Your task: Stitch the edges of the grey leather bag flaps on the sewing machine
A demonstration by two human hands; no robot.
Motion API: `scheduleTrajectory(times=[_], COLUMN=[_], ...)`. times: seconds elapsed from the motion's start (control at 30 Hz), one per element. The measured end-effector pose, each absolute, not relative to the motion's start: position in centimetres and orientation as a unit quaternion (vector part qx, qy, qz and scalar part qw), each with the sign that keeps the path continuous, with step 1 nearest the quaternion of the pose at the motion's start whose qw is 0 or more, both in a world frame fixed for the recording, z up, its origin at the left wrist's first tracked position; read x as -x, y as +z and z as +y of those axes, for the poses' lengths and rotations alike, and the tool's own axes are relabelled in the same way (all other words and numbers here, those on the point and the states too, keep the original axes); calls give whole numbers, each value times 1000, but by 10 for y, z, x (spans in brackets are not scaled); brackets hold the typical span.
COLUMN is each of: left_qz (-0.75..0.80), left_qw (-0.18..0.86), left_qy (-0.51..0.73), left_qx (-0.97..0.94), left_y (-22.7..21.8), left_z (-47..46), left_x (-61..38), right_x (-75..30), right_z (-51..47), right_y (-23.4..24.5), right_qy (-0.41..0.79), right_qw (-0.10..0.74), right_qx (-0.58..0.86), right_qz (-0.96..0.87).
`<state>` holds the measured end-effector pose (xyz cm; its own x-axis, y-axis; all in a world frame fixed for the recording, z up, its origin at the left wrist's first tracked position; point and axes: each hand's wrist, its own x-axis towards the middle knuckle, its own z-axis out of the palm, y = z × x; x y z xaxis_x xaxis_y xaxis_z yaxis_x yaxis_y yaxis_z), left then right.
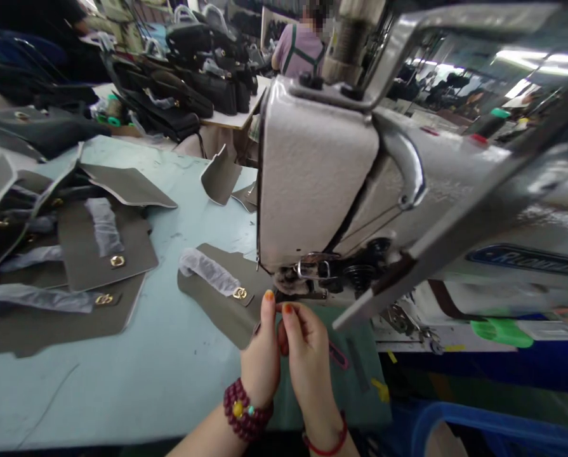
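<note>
Hands close together at a sewing machine, grip indiscernible; strap seems fitted to panel, remaining work unclear.

Grey-brown panel, lying on pale blue table, white-wrapped strap, gold clasp on top

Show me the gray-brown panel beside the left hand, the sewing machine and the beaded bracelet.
Gray-brown panel [221, 314]: head view, on its bare lower surface.
Sewing machine [315, 178]: head view, on its pale front cover.
Beaded bracelet [244, 419]: head view, on its dark beads.
</note>
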<state>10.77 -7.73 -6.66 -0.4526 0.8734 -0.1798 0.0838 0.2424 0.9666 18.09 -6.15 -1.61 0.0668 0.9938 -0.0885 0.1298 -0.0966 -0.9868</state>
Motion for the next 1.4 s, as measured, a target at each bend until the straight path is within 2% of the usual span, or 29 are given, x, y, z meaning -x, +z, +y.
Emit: scheduleTrajectory(times=[0.13, 0.23, 0.3, 0.37, 0.43, 0.5, 0.6, 0.9, 1.13, 1.4], left_qz=[601, 620, 597, 474, 388, 328, 311, 448, 468, 462], left_qw=[403, 284, 200, 161, 155, 142, 94, -13, 17, -4], left_qy=[633, 644, 541, 393, 268, 204, 168, 151, 168, 152], left_qx=[-275, -346, -558, -771, -868, -911, -931, -881, -867, -874], left_y=[-98, -106, -95, -74, -52, -35, -22, 8, 16, 16], left_z=[-114, -116, -88, -43, 0, 25, 25, -23, -18, -10], left_x=[-88, -26, 20, 53, 66, 65, 59, 28, 21, 21], right_x=[-175, -162, -151, -143, -140, -142, -153, -176, -183, -181], right_z=[-58, -54, -51, -48, -47, -48, -49, -40, -79, -76], right_y=[-13, -11, -11, -14, -18, -21, -22, -16, -28, -31], right_qy=[455, 456, 460, 467, 485, 514, 534, 532, 538, 514], right_qw=[451, 442, 447, 459, 464, 455, 437, 416, 401, 421], right_qx=[573, 571, 568, 569, 567, 558, 546, 547, 550, 542], right_qz=[-511, -521, -515, -499, -478, -466, -475, -495, -497, -515])
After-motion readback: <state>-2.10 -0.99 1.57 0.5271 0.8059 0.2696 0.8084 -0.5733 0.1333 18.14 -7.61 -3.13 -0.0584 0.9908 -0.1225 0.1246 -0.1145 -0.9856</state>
